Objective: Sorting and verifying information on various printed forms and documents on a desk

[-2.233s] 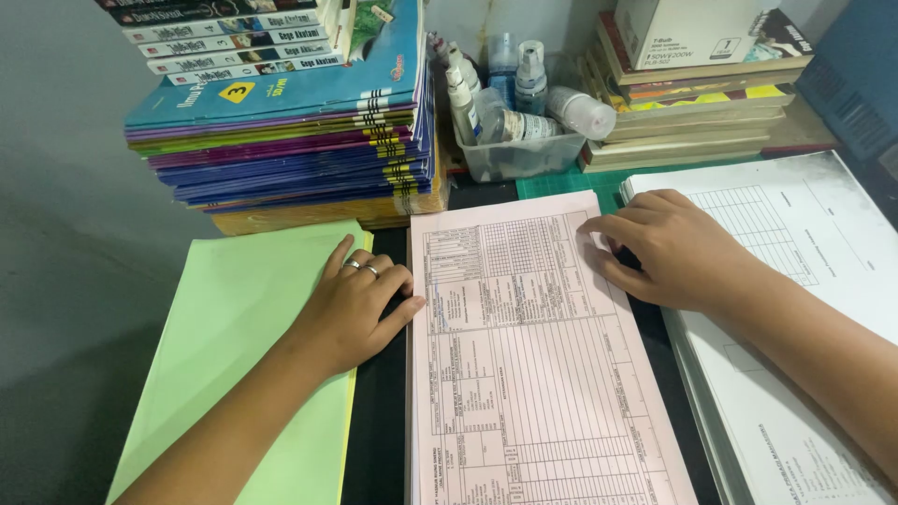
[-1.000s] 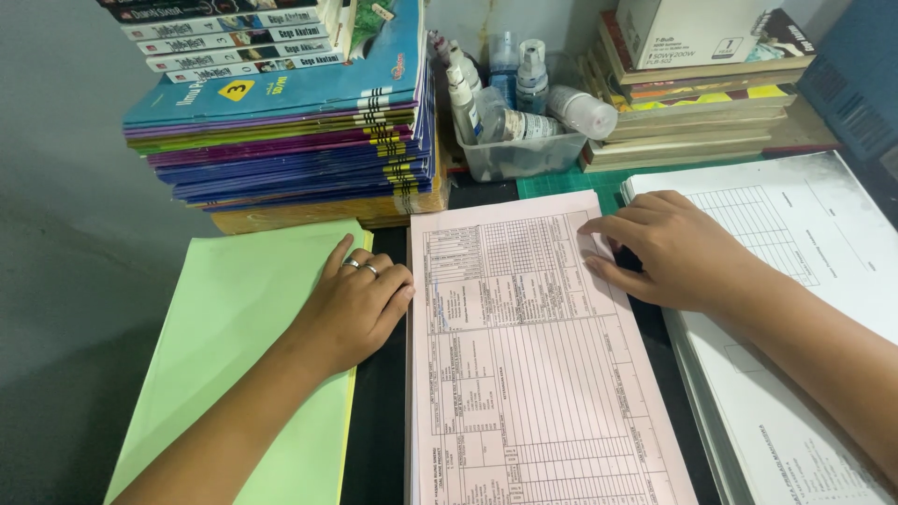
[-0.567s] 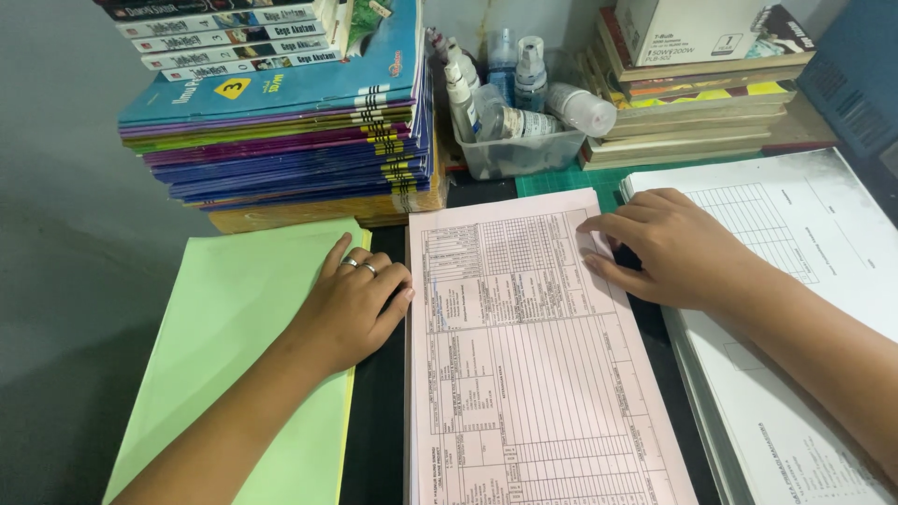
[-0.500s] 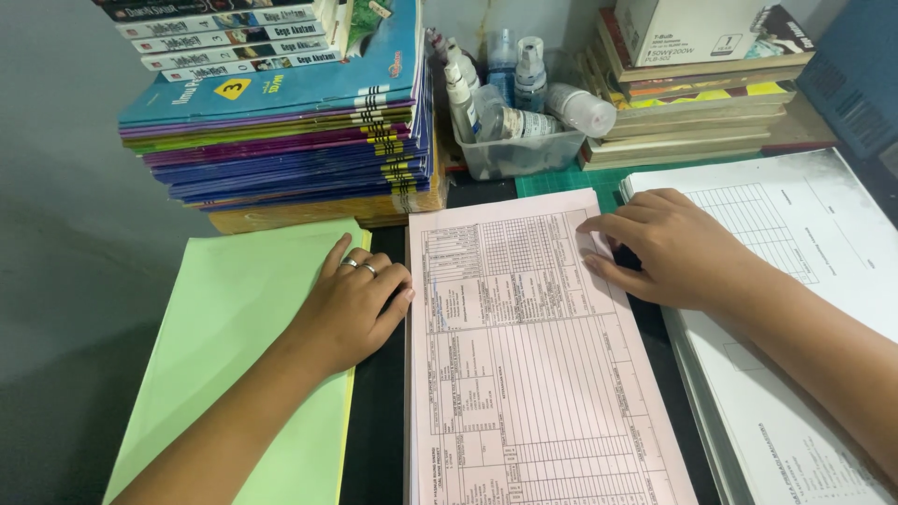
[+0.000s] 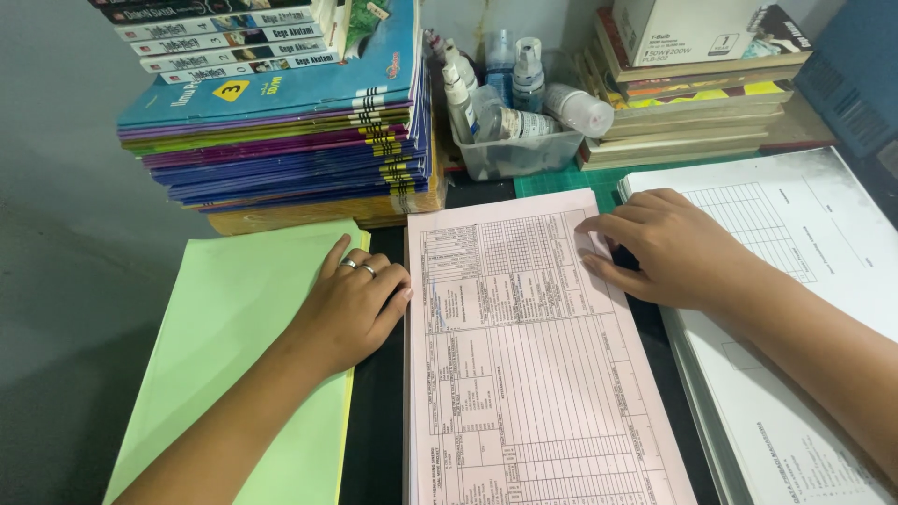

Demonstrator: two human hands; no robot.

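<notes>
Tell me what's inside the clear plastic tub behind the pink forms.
The clear plastic tub holds several small spray bottles, some upright, some lying. Its bottom is hidden.

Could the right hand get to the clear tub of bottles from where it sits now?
Probably yes. The right hand rests on the pink stack's right edge, and the tub stands just beyond that stack's far end. Only open paper and green mat lie between; nothing blocks the way.

Left hand [image 5: 351, 309] lies flat on the green sheets [image 5: 234, 346], fingertips touching the pink stack's [image 5: 533, 374] left edge. Right hand [image 5: 678, 248] presses that stack's right edge, next to the white forms [image 5: 804, 243]. Books [image 5: 290, 122] and a tub of bottles [image 5: 519, 150] sit behind.
</notes>
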